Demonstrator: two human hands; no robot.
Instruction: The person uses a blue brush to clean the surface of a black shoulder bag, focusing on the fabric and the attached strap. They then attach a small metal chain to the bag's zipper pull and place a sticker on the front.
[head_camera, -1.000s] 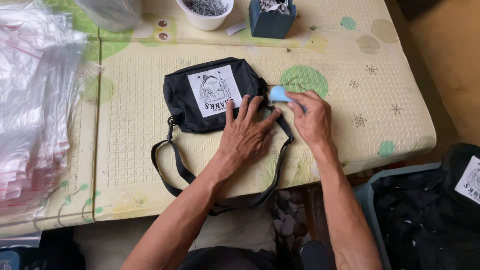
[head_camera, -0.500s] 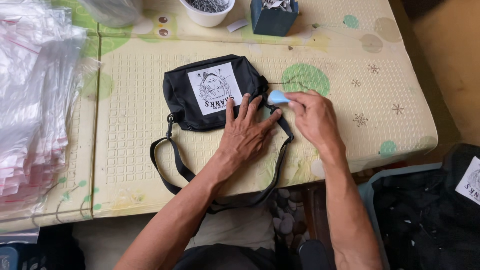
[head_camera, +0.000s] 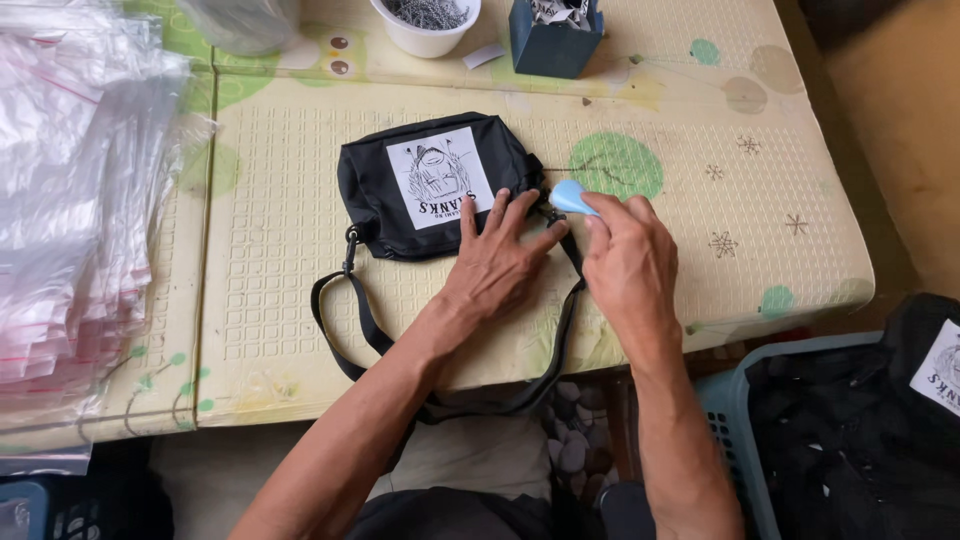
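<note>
A small black shoulder bag (head_camera: 385, 190) with a white printed patch lies flat on a pale patterned mat (head_camera: 280, 300). Its black strap (head_camera: 345, 320) loops off the near edge. My left hand (head_camera: 495, 265) presses flat on the bag's right lower corner, fingers spread. My right hand (head_camera: 625, 265) holds a small light-blue tool (head_camera: 570, 196) against the bag's right end.
A heap of clear plastic bags (head_camera: 70, 190) covers the left side. At the back stand a white bowl (head_camera: 425, 25) of small metal pieces and a dark blue box (head_camera: 553, 40). A blue basket (head_camera: 750, 420) of black bags sits at lower right.
Both hands stay on the bag almost unmoved. The blue tool has shifted slightly at the bag's right end.
</note>
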